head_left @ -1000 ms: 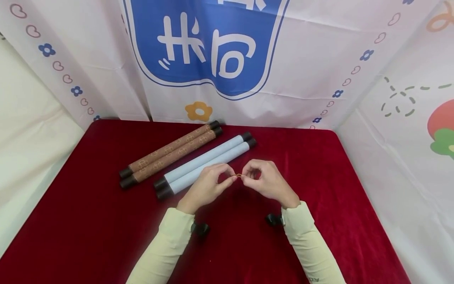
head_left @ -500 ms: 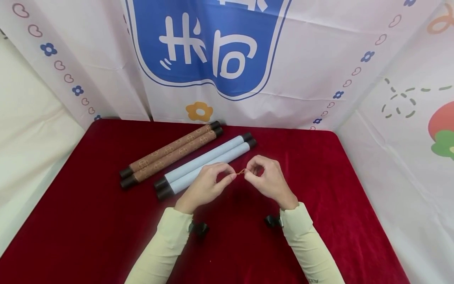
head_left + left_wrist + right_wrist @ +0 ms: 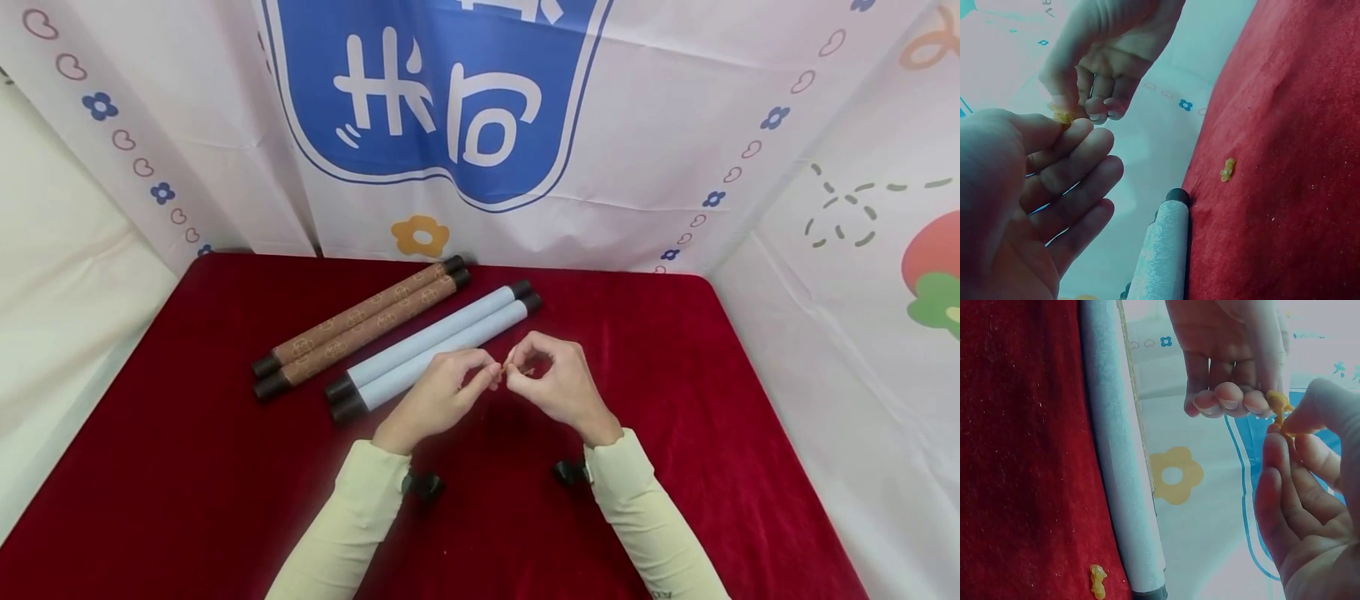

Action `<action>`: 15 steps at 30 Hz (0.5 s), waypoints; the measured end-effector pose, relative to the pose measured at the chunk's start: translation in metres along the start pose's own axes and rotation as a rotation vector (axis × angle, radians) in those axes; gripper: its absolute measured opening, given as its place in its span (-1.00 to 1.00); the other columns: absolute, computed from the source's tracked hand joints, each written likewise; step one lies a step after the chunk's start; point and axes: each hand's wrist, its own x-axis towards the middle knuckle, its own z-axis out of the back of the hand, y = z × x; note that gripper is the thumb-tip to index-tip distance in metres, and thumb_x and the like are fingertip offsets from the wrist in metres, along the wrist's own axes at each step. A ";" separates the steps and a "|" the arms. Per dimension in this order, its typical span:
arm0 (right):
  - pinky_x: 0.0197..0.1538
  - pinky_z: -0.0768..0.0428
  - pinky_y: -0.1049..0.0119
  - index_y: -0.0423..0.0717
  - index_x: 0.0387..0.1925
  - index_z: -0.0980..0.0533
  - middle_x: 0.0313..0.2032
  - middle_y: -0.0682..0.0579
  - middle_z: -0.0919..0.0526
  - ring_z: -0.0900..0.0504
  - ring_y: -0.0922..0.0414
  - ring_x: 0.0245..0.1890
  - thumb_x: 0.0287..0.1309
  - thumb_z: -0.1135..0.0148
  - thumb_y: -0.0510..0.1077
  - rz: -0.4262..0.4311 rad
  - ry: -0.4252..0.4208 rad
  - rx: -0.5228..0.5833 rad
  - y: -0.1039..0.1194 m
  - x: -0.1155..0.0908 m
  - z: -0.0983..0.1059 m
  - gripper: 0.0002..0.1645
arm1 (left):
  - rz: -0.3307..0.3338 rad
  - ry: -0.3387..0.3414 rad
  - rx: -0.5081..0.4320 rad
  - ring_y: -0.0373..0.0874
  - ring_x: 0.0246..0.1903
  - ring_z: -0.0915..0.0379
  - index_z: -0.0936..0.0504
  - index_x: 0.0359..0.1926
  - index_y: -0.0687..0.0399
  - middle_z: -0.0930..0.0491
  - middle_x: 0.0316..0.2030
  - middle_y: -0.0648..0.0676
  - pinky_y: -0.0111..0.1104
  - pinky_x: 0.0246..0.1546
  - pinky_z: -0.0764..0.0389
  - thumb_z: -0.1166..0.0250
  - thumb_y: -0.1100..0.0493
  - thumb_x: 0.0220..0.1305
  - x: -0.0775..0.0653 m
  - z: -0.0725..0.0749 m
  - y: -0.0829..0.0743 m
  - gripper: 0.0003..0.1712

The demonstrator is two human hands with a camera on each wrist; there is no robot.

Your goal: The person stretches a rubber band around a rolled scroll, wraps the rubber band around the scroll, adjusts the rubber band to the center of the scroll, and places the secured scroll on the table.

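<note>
Thumb and fingertips of my left hand [image 3: 442, 392] pinch one end of a small yellow-brown rubber band [image 3: 1279, 402]. My right hand [image 3: 558, 383] pinches the same band from the other side, and the fingertips of both hands nearly meet. The band looks twisted and bunched in the wrist views; the fingers hide part of it. Just behind the left hand lies a light blue scroll [image 3: 427, 342], rolled from both ends into two rods with black tips. On the cloth near it, a second yellow twisted piece [image 3: 1228, 169] resembles the band.
A brown patterned scroll [image 3: 360, 321] with black tips lies behind and left of the blue one. Dark red cloth [image 3: 187, 467] covers the table. Printed white sheets [image 3: 637, 150] hang at the back and sides.
Half a second ago the band was stretched as a thin loop between the hands. Since then the right hand has come slightly left and down, closing the gap to the left fingertips.
</note>
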 end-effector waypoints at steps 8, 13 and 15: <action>-0.20 -0.73 0.12 0.06 -0.19 -0.72 -0.38 0.13 -0.73 -0.68 0.20 -0.37 0.16 -0.42 -0.34 -0.001 0.031 0.021 0.000 0.001 0.001 -0.74 | 0.047 0.006 -0.041 -0.17 -0.10 -0.65 -0.74 -0.05 0.08 -0.75 -0.11 0.01 -0.21 0.01 -0.70 -0.15 0.06 0.62 -0.001 0.000 -0.001 -0.73; -0.19 -0.72 0.20 0.08 -0.23 -0.78 -0.36 0.16 -0.77 -0.68 0.23 -0.37 0.24 -0.47 -0.27 0.024 0.038 -0.006 -0.001 0.001 0.002 -0.84 | 0.021 -0.009 -0.042 -0.12 0.05 -0.69 -0.74 0.05 0.08 -0.76 0.00 0.02 -0.09 0.15 -0.69 -0.26 0.03 0.54 -0.002 0.000 -0.001 -0.72; -0.21 -0.70 0.23 0.07 -0.29 -0.76 -0.38 0.15 -0.77 -0.67 0.24 -0.39 0.23 -0.52 -0.23 0.023 0.024 -0.023 -0.002 0.002 0.002 -0.90 | 0.008 -0.015 -0.042 -0.11 0.07 -0.69 -0.73 0.06 0.08 -0.76 0.00 0.02 -0.05 0.17 -0.69 -0.29 0.06 0.51 -0.002 0.000 -0.001 -0.73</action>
